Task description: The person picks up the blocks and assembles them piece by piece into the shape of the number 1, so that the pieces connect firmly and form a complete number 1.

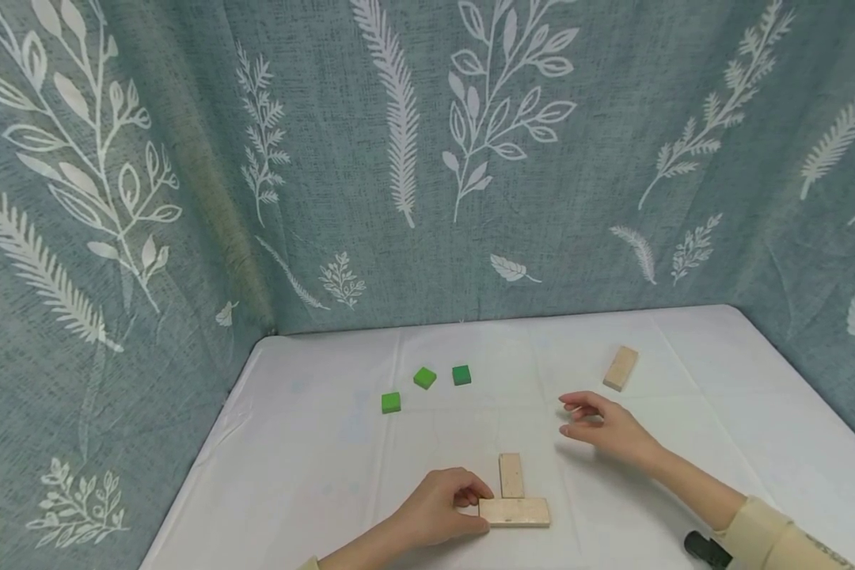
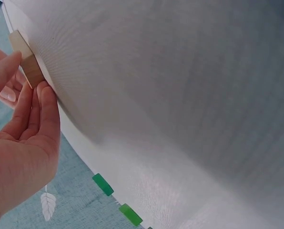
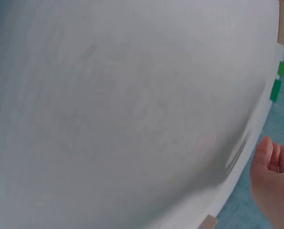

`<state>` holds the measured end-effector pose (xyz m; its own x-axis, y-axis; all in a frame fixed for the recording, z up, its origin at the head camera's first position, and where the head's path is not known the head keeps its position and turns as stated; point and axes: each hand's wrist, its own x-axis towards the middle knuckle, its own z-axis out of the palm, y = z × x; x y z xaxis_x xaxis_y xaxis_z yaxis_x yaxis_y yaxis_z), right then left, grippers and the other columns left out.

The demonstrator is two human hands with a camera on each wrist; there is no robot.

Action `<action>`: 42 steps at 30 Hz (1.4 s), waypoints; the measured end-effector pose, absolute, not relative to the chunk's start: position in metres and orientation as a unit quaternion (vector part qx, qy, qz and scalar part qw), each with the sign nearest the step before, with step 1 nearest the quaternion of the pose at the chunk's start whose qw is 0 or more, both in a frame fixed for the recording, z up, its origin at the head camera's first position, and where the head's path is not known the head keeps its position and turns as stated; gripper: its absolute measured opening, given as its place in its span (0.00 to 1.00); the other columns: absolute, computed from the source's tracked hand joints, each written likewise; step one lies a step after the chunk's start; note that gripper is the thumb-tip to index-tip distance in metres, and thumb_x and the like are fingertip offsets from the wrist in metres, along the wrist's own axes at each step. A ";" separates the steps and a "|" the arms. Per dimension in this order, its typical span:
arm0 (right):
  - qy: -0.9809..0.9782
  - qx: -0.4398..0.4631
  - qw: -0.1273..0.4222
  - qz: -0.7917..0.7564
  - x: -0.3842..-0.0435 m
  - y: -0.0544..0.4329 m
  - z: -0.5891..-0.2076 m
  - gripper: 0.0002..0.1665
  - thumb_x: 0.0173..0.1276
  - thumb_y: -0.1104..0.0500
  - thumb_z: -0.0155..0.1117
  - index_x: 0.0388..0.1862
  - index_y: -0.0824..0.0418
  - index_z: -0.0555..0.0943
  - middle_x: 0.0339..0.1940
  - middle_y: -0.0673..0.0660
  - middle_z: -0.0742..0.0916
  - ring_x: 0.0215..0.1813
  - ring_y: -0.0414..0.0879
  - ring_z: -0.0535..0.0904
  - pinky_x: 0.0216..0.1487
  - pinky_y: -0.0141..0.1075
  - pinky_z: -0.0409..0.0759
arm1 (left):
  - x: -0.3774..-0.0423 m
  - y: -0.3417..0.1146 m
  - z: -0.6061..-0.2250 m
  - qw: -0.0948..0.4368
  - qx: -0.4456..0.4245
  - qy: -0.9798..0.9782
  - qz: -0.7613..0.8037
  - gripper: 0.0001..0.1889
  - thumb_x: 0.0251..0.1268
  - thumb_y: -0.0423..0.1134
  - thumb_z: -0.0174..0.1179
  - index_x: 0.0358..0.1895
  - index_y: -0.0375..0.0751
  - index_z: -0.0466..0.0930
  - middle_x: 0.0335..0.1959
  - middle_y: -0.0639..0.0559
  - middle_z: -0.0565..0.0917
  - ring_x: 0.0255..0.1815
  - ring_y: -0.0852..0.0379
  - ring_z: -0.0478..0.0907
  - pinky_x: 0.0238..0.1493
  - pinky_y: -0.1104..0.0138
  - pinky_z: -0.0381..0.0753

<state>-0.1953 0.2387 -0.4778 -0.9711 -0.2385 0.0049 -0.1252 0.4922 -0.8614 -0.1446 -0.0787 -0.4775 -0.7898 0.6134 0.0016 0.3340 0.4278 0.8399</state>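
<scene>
My left hand (image 1: 442,507) pinches the left end of a pale wooden block (image 1: 516,513) that lies crosswise near the front of the table, thumb at its near side and fingers at its far side. In the left wrist view, the fingertips meet the end of this block (image 2: 27,59). A second wooden block (image 1: 511,475) points away from me, its near end at the first block's far side. My right hand (image 1: 609,427) is over the table to the right, fingers loosely bent and holding nothing. Beyond it lies a third wooden block (image 1: 621,368).
Farther back on the white-covered table (image 1: 306,443) are three small green blocks: one dark green (image 1: 461,374), two lighter, in the middle (image 1: 424,378) and at left (image 1: 391,403). A leaf-patterned curtain (image 1: 435,261) encloses the back and sides. A black object (image 1: 705,548) is beside the right sleeve.
</scene>
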 end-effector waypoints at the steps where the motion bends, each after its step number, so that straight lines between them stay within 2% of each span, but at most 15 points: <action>1: 0.862 -0.103 0.055 -0.493 -0.196 0.240 -0.478 0.32 0.63 0.51 0.71 0.63 0.62 0.74 0.55 0.59 0.81 0.54 0.50 0.75 0.48 0.34 0.77 | -0.144 -0.079 -0.477 0.154 0.286 0.831 0.453 0.13 0.48 0.31 0.75 0.38 0.42 0.84 0.33 0.63 0.80 0.35 0.69 0.75 0.41 0.74 0.79; 7: 0.859 -0.100 0.029 -0.502 -0.203 0.250 -0.475 0.34 0.65 0.53 0.69 0.65 0.67 0.72 0.59 0.63 0.79 0.55 0.53 0.74 0.54 0.36 0.76 | -0.142 -0.079 -0.476 0.153 0.283 0.830 0.456 0.13 0.48 0.31 0.75 0.38 0.41 0.84 0.33 0.62 0.79 0.35 0.68 0.75 0.40 0.74 0.79; 14: 0.868 -0.067 0.024 -0.492 -0.212 0.265 -0.472 0.37 0.66 0.49 0.68 0.68 0.66 0.68 0.62 0.65 0.76 0.59 0.55 0.72 0.59 0.48 0.73 | -0.142 -0.079 -0.475 0.150 0.280 0.829 0.460 0.13 0.47 0.30 0.75 0.38 0.41 0.84 0.33 0.62 0.79 0.35 0.68 0.74 0.41 0.74 0.79; 19: 0.876 -0.051 0.020 -0.480 -0.218 0.275 -0.472 0.39 0.67 0.47 0.67 0.69 0.66 0.67 0.62 0.66 0.76 0.60 0.58 0.71 0.57 0.50 0.74 | -0.142 -0.078 -0.478 0.152 0.278 0.829 0.461 0.13 0.48 0.30 0.75 0.38 0.41 0.84 0.33 0.62 0.80 0.35 0.68 0.75 0.41 0.74 0.79; 27: 0.883 -0.042 0.007 -0.467 -0.224 0.288 -0.469 0.39 0.68 0.48 0.65 0.70 0.68 0.66 0.60 0.66 0.77 0.60 0.58 0.72 0.50 0.43 0.77 | -0.143 -0.078 -0.480 0.147 0.284 0.830 0.458 0.13 0.47 0.30 0.75 0.38 0.41 0.84 0.33 0.62 0.80 0.35 0.69 0.75 0.41 0.75 0.79; 33: 0.890 -0.037 0.006 -0.455 -0.229 0.297 -0.469 0.40 0.70 0.47 0.63 0.71 0.68 0.63 0.61 0.67 0.75 0.60 0.58 0.71 0.52 0.47 0.75 | -0.144 -0.079 -0.481 0.146 0.286 0.828 0.460 0.13 0.47 0.30 0.75 0.38 0.41 0.84 0.33 0.62 0.80 0.35 0.69 0.75 0.41 0.75 0.79; 42: 0.893 -0.013 0.009 -0.450 -0.238 0.310 -0.469 0.48 0.67 0.45 0.65 0.75 0.68 0.57 0.68 0.70 0.68 0.64 0.62 0.65 0.53 0.51 0.73 | -0.144 -0.078 -0.480 0.151 0.284 0.825 0.465 0.13 0.47 0.30 0.75 0.38 0.41 0.84 0.34 0.61 0.80 0.35 0.68 0.75 0.41 0.75 0.79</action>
<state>-0.2378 0.3095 -0.4694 -0.9995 -0.0307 -0.0049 -0.0144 0.5951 -0.8035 -0.1437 -0.0784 -0.4798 -0.7934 0.6086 0.0135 0.3271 0.4075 0.8526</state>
